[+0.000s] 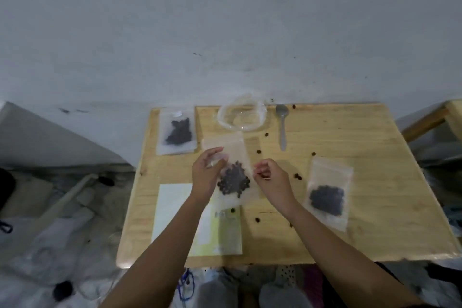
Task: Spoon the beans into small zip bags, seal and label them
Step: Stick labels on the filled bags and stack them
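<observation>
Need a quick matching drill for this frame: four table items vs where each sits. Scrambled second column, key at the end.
Items:
1. spoon
2. bag held between both hands
3. bag at the far left corner
4. label sheet

Places:
A. near left part of the table, under the left forearm
B. far edge, right of the empty clear plastic bag
C. far left corner, lying flat
D. middle of the table, beans bunched low

Pairs: 1-B, 2-D, 3-C, 4-A

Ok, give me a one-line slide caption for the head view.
Left hand holds a bean-filled zip bag over the wooden table; right hand alongside.
</observation>
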